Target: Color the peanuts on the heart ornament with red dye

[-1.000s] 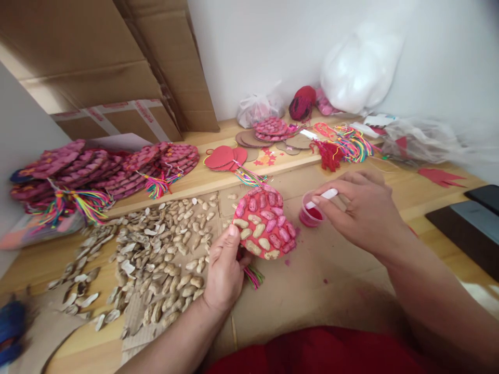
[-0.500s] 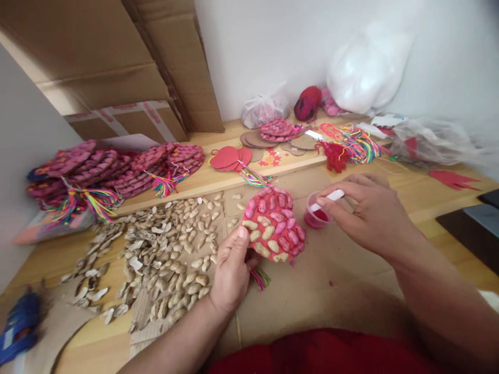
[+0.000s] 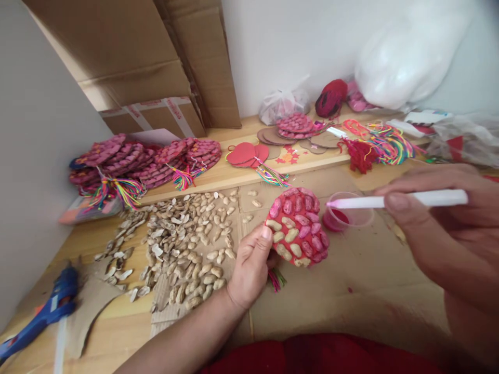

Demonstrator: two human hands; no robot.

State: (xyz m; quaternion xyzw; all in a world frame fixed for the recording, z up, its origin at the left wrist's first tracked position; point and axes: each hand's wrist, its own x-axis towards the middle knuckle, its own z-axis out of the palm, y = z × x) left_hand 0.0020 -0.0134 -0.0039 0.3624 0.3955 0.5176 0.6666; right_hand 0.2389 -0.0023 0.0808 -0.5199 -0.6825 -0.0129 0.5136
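My left hand (image 3: 249, 267) grips the left edge of a round red disc (image 3: 295, 225) covered in peanuts, thumb on top. Several of its peanuts are painted pink; those at the lower left are bare tan. A pink and green tassel (image 3: 276, 279) hangs beneath it. Between thumb and fingers, my right hand (image 3: 432, 228) pinches a white paintbrush (image 3: 424, 199), its pink tip pointing left. That tip is above a small clear cup (image 3: 336, 222) of dark pink paint, just right of the disc. The cup's lid seems to lie open on its right side.
Loose peanuts and shells (image 3: 195, 259) spread over cardboard at the left. A blue glue gun (image 3: 58, 301) lies at far left. Finished peanut discs (image 3: 128, 161) are stacked behind. Plain red discs (image 3: 247, 155), coloured tassels (image 3: 390, 143) and red yarn (image 3: 331, 98) line the back.
My right hand has come nearer the camera and right, drawing the brush up from the cup. The brush now lies nearly level. The view has shifted left; my left hand still holds the disc.
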